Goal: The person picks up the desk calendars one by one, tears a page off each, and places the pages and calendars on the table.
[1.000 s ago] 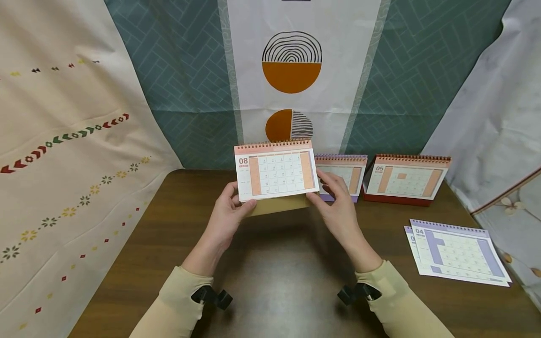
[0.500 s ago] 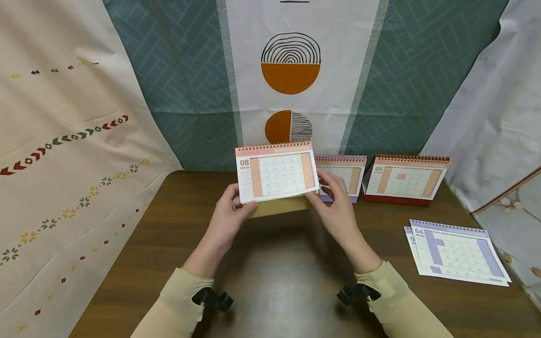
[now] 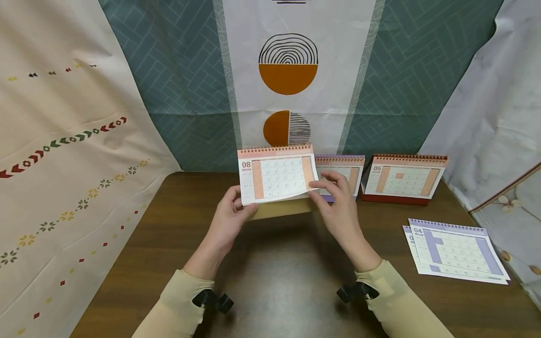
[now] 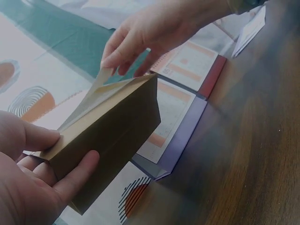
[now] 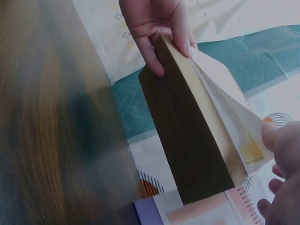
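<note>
A spiral-bound desk calendar [image 3: 276,176] with a gold stand is held up above the table, its orange-and-white page reading 08. My left hand [image 3: 228,216] grips its lower left corner, thumb on the front and fingers beneath the stand [image 4: 110,131]. At the opposite lower corner my right hand [image 3: 340,209] pinches the page between thumb and finger. That page [image 5: 239,122] bends away from the sheets beneath, and a yellow patch shows on its underside in the right wrist view.
Behind my right hand stands a purple-based calendar [image 3: 355,173], partly covered. A red-based calendar [image 3: 403,180] showing 05 stands to its right. Two purple calendar sheets [image 3: 458,251] overlap on the brown table [image 3: 270,281] at right. Patterned cloth [image 3: 190,84] hangs around the table.
My right fingers have shifted from the calendar's right edge onto the page's lower corner, which is now lifted. The calendar has sunk slightly; my left hand keeps its grip.
</note>
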The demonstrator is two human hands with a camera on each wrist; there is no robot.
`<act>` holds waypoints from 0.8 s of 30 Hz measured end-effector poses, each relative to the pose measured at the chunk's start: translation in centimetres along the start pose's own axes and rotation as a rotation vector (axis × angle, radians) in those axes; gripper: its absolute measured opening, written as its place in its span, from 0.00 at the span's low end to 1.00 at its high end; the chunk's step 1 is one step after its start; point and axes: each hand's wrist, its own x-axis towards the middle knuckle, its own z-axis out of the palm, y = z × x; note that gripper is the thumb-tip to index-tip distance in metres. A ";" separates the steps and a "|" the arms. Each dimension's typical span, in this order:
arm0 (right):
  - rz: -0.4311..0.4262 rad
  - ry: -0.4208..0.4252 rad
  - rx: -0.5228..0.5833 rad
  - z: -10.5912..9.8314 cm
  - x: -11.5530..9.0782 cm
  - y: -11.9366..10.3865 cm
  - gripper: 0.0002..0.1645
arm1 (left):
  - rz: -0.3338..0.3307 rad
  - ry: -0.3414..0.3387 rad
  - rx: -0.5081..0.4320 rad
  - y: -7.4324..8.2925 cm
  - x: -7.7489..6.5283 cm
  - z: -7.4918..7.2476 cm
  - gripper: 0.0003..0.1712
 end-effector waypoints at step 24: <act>-0.269 0.000 -0.193 -1.5 0.5 1.0 0.11 | 0.025 -0.026 -0.012 0.1 -0.5 0.1 0.24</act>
